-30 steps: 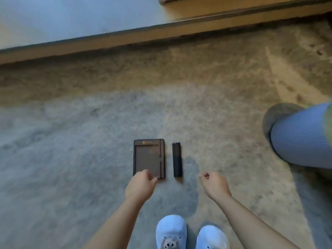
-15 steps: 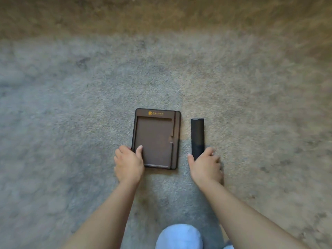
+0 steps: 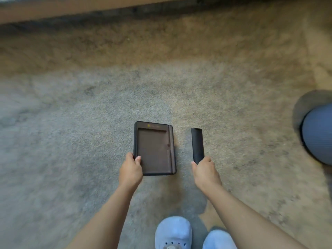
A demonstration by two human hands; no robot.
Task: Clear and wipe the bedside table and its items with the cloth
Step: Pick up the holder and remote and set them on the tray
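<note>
**Brown tray, black remote, both in hand**

Dark brown tray [image 3: 154, 148] pinched at near left corner by left hand [image 3: 130, 170], thumb on top face, fingers wrapped under edge. Slim black remote [image 3: 197, 145] clasped at near end by right hand [image 3: 206, 171], fingers closed around it, far end pointing away. Tray and remote side by side, apart, over grey-beige carpet [image 3: 71, 141]; whether lifted off it or resting, unclear. Two pale blue slippers [image 3: 173, 231] at bottom edge. Rounded blue-grey shape [image 3: 318, 133] at right edge. Wooden ledge [image 3: 89, 9] along top.
</note>
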